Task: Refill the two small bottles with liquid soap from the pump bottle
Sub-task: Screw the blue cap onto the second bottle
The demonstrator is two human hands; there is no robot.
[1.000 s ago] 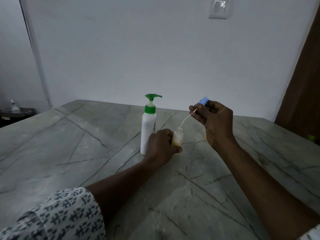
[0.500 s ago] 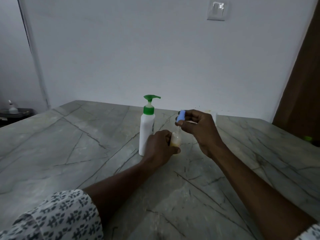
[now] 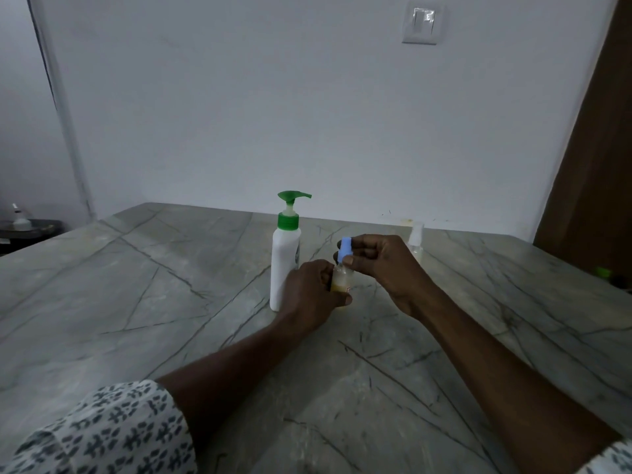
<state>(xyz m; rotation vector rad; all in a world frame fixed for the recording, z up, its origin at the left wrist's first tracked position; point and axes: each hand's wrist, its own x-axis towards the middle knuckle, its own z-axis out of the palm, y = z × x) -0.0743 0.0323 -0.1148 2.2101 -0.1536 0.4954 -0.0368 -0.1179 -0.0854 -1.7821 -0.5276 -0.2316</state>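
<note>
Gripping the small bottle (image 3: 342,279) low on its body, the left hand (image 3: 313,290) curls round it and stands it upright on the marble table (image 3: 136,289). Directly above, the right hand (image 3: 384,265) pinches the blue spray cap (image 3: 345,250) between thumb and fingertips. A second ago that cap was lifted away toward two o'clock with its dip tube trailing out; now the tube is inside and the cap sits on the neck. This bottle, with yellowish soap in it, is probably being closed.

Touching or just beside the left hand at ten o'clock stands the white pump bottle (image 3: 285,265). The dark mark at its edge is unreadable, as is the small bottle's reddish label scrap. At one o'clock, behind the right hand, waits the second small bottle (image 3: 415,239), capped.
</note>
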